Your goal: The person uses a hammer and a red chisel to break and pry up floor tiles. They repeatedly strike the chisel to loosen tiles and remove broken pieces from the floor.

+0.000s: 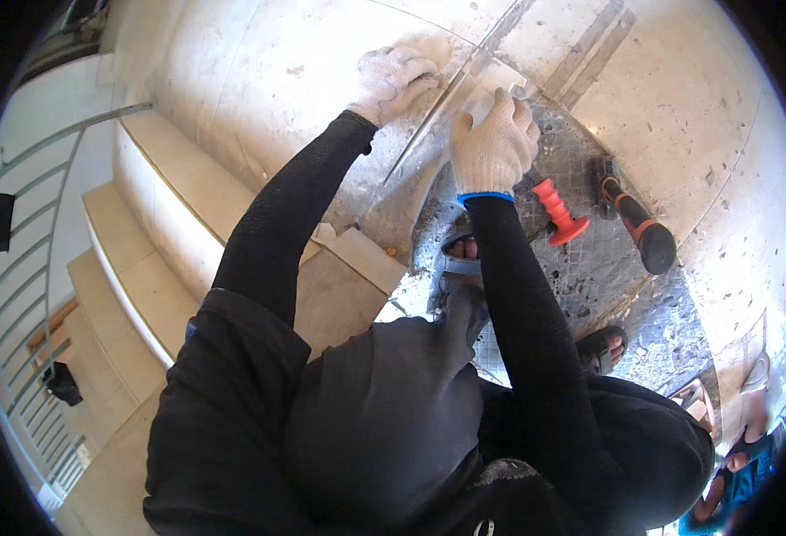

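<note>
Both of my hands wear pale knitted work gloves. My left hand (396, 80) rests at a joint between floor tiles, its fingers curled near the gap; whether it holds anything small is hidden. My right hand (497, 147) is over the edge of a pale tile strip (490, 84), with its thumb and fingers bent; what lies under the palm cannot be seen. A chisel's red ribbed handguard grip (557, 211) lies just below my right hand on the dark, gridded floor patch. Farther right is a hammer (641, 228) with a black and orange handle.
Stone stairs (171, 181) and a metal railing (27, 234) are on the left. Loose tile pieces (362, 258) lie near my left knee. My sandalled feet stand on the exposed patch (567, 268). Another person (734, 476) is at the lower right.
</note>
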The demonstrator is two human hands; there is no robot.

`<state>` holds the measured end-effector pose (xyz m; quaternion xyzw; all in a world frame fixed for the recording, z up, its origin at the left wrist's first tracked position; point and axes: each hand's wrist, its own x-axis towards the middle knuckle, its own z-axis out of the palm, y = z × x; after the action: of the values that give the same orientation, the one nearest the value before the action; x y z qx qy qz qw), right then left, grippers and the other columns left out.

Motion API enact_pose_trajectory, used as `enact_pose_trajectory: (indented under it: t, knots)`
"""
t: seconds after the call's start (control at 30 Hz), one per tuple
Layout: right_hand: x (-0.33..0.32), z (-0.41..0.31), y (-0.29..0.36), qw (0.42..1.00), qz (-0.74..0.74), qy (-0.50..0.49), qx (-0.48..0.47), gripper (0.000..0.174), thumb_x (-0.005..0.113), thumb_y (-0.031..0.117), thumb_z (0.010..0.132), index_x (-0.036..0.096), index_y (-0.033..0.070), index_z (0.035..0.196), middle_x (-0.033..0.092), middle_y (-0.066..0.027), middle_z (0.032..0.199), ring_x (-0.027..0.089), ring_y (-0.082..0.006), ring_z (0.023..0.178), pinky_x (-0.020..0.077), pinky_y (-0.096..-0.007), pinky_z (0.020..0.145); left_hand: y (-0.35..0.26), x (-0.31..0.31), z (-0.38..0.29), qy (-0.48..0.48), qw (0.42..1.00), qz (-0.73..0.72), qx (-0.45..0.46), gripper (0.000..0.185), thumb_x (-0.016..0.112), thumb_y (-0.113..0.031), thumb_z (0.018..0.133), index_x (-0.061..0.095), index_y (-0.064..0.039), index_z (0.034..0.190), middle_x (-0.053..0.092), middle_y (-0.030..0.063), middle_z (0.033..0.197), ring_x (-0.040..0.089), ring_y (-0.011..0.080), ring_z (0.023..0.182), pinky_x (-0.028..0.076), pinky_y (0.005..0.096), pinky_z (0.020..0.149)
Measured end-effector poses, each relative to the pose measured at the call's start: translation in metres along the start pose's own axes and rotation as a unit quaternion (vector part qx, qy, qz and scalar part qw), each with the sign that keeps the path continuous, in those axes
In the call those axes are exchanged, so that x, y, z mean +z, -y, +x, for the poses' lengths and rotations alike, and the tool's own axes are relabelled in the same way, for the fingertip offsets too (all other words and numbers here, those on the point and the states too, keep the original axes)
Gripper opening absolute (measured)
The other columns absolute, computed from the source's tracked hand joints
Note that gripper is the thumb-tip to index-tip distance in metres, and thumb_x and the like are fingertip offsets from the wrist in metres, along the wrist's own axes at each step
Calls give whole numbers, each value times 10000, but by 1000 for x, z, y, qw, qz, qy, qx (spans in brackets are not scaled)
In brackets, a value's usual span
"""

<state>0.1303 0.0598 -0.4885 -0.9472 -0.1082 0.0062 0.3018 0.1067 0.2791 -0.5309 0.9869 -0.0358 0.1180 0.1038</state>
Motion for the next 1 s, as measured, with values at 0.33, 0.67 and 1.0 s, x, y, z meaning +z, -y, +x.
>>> enact_pose_trajectory:
  t: [0.33, 0.67, 1.0]
  knots:
    - [-1, 6, 4, 994, -1, 74, 82, 581, 760, 355, 843, 670, 40, 1323, 673, -224, 1282, 614, -415, 1202, 496, -493, 1041, 5, 6, -2, 9, 999, 35, 32, 333, 728, -464, 945, 749, -255, 1203, 735, -3, 1159, 685, 248, 1100, 504, 465, 951]
    - [-8, 37, -7, 951, 228, 135, 157, 722, 825, 488, 797, 703, -38, 1277, 762, -222, 1165, 723, -361, 1140, 531, -413, 1029, 6, 5, 4, 73, 997, 34, 18, 266, 737, -401, 951, 737, -205, 1131, 736, 57, 1162, 696, 313, 1074, 532, 468, 949]
    - [29, 39, -35, 881, 373, 172, 234, 469, 844, 290, 836, 757, -39, 1159, 726, -97, 937, 671, -170, 790, 548, -306, 719, 7, 11, 7, 23, 997, -1, -74, 241, 663, -371, 990, 726, -199, 1148, 751, 94, 1055, 721, 334, 962, 559, 481, 852]
